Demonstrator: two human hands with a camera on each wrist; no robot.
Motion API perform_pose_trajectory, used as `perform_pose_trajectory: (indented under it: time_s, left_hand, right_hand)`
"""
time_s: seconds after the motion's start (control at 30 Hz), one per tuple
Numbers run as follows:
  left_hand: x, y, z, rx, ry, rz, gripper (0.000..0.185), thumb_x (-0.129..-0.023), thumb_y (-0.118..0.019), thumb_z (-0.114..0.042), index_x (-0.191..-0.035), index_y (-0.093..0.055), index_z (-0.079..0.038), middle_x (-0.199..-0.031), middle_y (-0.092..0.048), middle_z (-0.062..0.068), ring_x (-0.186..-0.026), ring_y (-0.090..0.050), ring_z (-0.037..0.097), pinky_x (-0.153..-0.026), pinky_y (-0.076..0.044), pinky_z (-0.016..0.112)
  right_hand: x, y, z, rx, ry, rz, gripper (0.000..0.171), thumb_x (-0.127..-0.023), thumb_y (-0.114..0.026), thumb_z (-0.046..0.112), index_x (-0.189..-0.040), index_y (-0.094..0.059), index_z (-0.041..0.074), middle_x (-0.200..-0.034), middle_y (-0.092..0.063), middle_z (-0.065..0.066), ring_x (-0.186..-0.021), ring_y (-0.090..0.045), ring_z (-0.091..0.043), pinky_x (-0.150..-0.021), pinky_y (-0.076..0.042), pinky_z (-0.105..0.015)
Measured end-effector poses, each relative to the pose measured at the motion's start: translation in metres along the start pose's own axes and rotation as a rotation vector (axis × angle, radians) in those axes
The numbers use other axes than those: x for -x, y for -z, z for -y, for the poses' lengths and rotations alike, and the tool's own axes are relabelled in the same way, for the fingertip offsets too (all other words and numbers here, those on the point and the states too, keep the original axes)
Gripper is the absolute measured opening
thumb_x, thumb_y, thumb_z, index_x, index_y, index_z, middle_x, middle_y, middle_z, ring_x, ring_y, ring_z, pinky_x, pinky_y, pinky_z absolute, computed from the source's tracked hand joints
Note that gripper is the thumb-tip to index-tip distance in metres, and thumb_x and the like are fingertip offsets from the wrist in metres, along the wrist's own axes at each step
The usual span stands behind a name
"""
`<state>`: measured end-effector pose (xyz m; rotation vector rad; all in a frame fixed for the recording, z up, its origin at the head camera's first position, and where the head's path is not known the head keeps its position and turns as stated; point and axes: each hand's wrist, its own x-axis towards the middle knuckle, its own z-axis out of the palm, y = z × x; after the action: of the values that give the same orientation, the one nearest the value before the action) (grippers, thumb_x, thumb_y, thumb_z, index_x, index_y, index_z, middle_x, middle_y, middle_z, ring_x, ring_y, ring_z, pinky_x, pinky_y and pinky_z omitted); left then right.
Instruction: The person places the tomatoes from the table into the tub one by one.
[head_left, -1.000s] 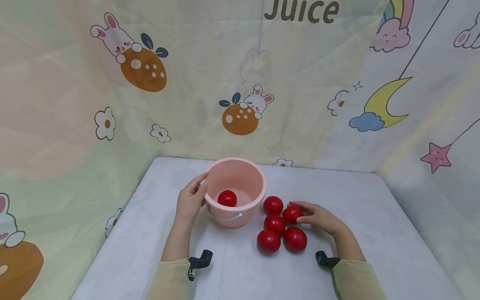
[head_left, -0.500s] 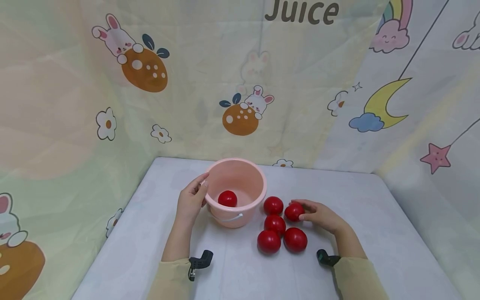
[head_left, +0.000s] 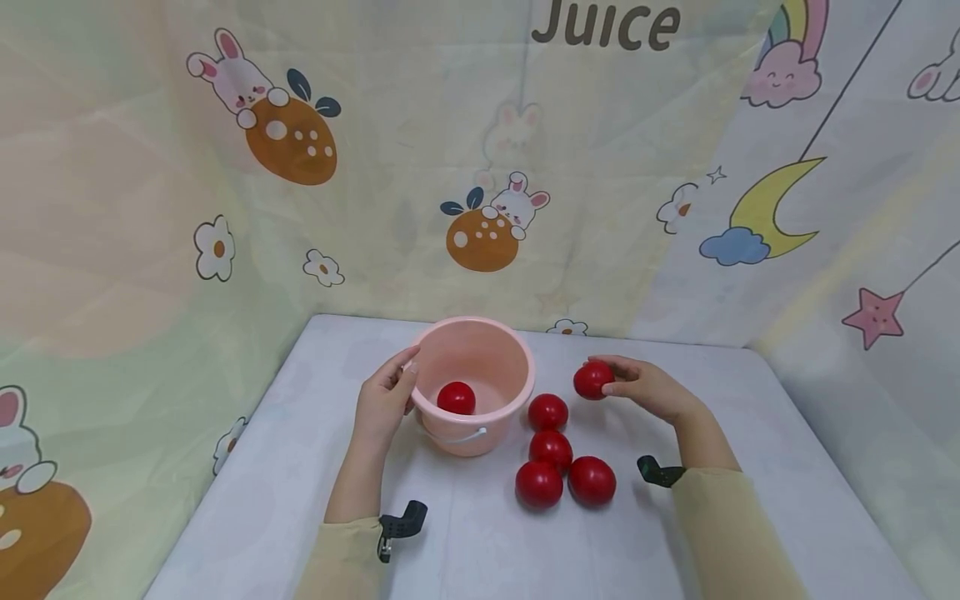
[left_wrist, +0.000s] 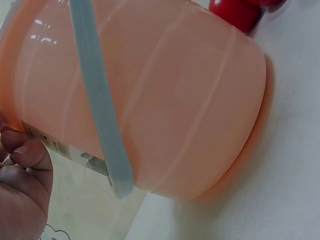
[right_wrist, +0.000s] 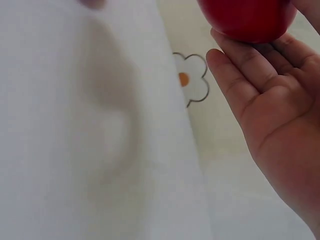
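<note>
In the head view my left hand (head_left: 381,403) grips the left rim of a pink bucket (head_left: 467,433), thumb and fingers on either side of it. A white handle (left_wrist: 97,95) hangs down the bucket's side in the left wrist view. One glossy red ball (head_left: 456,398) lies inside. To the bucket's right, my right hand (head_left: 654,392) holds another red ball (head_left: 593,380) between thumb and fingers. The right wrist view shows this raised ball (right_wrist: 250,17) above the table, with a shadow below.
Several more red balls (head_left: 551,451) lie together on the white table (head_left: 480,542), just right of the bucket. Behind the table hangs a printed cloth (head_left: 390,208) with rabbits and flowers. Each wrist wears a black camera mount (head_left: 402,519).
My right hand has lifted its red ball from the group, moving it away from me and up. The left hand and bucket have stayed in place.
</note>
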<state>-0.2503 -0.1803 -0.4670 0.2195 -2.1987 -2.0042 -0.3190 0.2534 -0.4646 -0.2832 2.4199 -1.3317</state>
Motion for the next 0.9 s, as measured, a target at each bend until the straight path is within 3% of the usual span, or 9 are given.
perform_pose_trajectory:
  time_s: [0.5, 0.7, 0.9]
  left_hand:
    - [-0.002, 0.0, 0.001, -0.023, 0.026, 0.0, 0.029, -0.096, -0.063, -0.039, -0.125, -0.065, -0.042, -0.081, -0.049, 0.007, -0.061, -0.051, 0.019, -0.055, -0.045, 0.022]
    - [-0.002, 0.0, 0.0, -0.023, 0.024, 0.005, 0.029, -0.096, -0.063, -0.04, -0.125, -0.065, -0.042, -0.081, -0.049, 0.007, -0.061, -0.051, 0.019, -0.055, -0.045, 0.022]
    - [0.0, 0.002, -0.001, -0.001, 0.017, 0.005, 0.03, -0.096, -0.063, -0.038, -0.125, -0.065, -0.04, -0.079, -0.049, 0.006, -0.059, -0.05, 0.018, -0.054, -0.044, 0.022]
  right_hand:
    - [-0.029, 0.021, 0.072, -0.024, 0.131, 0.035, 0.07, -0.083, -0.079, 0.036, -0.144, -0.049, 0.023, -0.142, -0.052, -0.008, -0.135, -0.042, -0.032, -0.109, -0.039, -0.059]
    - [-0.045, 0.014, 0.103, -0.026, 0.158, 0.053, 0.07, -0.08, -0.081, 0.036, -0.142, -0.052, 0.025, -0.14, -0.053, -0.002, -0.134, -0.043, -0.027, -0.107, -0.043, -0.054]
    - [-0.061, -0.002, 0.137, -0.013, 0.169, 0.141, 0.067, -0.08, -0.082, 0.035, -0.14, -0.054, 0.03, -0.138, -0.054, 0.0, -0.131, -0.046, -0.026, -0.098, -0.051, -0.045]
